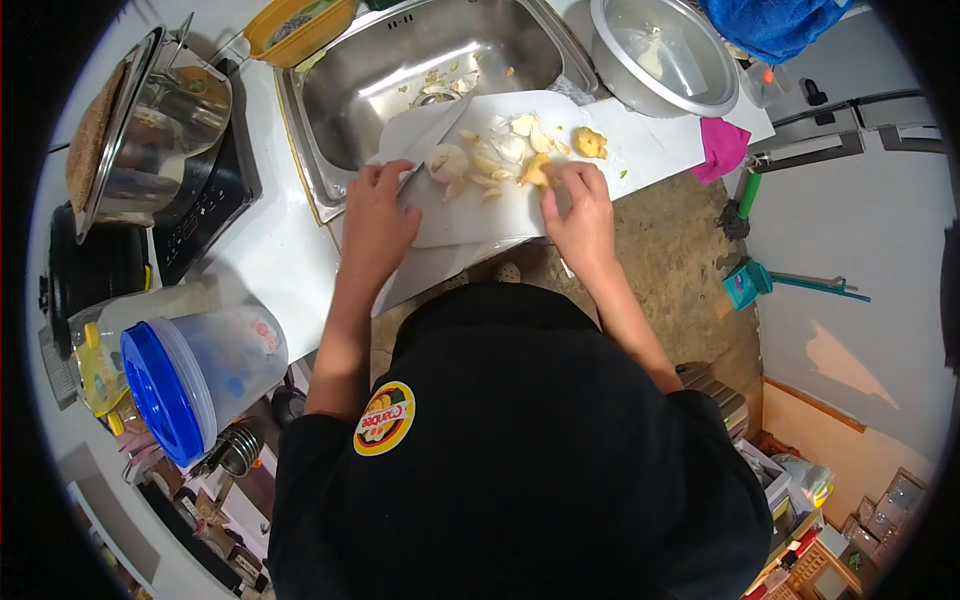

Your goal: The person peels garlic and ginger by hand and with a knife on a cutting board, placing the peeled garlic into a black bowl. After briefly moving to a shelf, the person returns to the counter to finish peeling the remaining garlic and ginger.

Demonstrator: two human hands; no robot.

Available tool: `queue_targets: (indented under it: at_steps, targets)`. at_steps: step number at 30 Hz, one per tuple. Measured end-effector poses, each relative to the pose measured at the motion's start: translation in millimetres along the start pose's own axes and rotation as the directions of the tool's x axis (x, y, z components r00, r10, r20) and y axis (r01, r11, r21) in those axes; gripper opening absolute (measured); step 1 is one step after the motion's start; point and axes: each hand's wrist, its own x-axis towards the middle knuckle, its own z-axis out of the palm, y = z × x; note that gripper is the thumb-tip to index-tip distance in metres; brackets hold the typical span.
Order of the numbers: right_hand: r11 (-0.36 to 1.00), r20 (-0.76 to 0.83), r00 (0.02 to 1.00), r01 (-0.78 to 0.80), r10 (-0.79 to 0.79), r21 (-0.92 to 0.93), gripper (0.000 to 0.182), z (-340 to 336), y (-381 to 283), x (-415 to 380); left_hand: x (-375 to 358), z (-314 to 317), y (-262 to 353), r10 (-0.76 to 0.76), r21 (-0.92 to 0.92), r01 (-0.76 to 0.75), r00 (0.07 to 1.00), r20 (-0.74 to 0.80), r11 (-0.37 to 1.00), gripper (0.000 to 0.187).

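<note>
My left hand (380,215) is at the left edge of the white cutting board (460,225), fingers bent and thumb spread away from them. Close to its fingertips lies a knife (437,137), its blade slanting along the board's left side. Just right of the knife sits a whole garlic bulb (446,163). Loose garlic cloves (487,167) and papery skins (510,148) are scattered across the middle. My right hand (580,210) rests over the board's right side, thumb apart, index fingertip beside a piece of ginger (537,170). Another ginger piece (590,143) lies farther right.
Behind the board is a steel sink (350,100) with scraps near its drain. A large pale bowl (665,60) stands at the back right, near a magenta cloth (722,150). On the left are a steel pot (185,120), a cooktop (205,215) and a blue-lidded container (200,380).
</note>
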Motion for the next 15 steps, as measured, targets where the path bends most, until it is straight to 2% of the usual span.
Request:
queue_targets:
  at_steps: [2,4,5,7,8,11,15]
  targets:
    - [0.997,-0.021,0.997,0.072,-0.072,-0.037,0.023,1.0,2.1,13.5,-4.0,-1.8,-8.7,-0.085,0.066,0.077,0.99,0.114,0.995,0.061]
    - [0.989,-0.045,0.992,0.114,-0.118,-0.09,0.022,7.1,4.4,34.5,-0.9,4.6,-7.6,-0.119,0.097,0.11,0.989,0.09,0.989,0.06]
    - [0.984,0.043,0.997,0.067,-0.061,-0.166,0.024,9.9,4.7,43.8,1.3,6.7,-6.7,-0.135,0.111,0.126,0.988,0.077,0.986,0.059]
    - [0.945,0.196,0.978,-0.003,0.071,-0.327,0.029,15.8,5.8,63.3,7.0,4.8,-10.6,-0.147,0.045,0.144,0.986,0.078,0.989,0.058]
    - [0.948,0.203,0.978,0.014,0.053,-0.318,0.034,21.5,11.0,68.6,8.5,3.0,-13.6,-0.152,0.011,0.152,0.985,0.08,0.988,0.058]
    - [0.941,0.239,0.964,-0.027,0.114,-0.339,0.035,29.3,13.0,78.7,8.0,-5.8,-28.1,-0.129,-0.133,0.129,0.992,0.004,0.983,0.056]
    - [0.969,0.277,0.948,-0.09,0.154,-0.232,0.036,18.1,5.8,84.3,2.6,-36.4,-6.7,-0.264,-0.433,0.331,0.942,0.209,0.838,0.043]
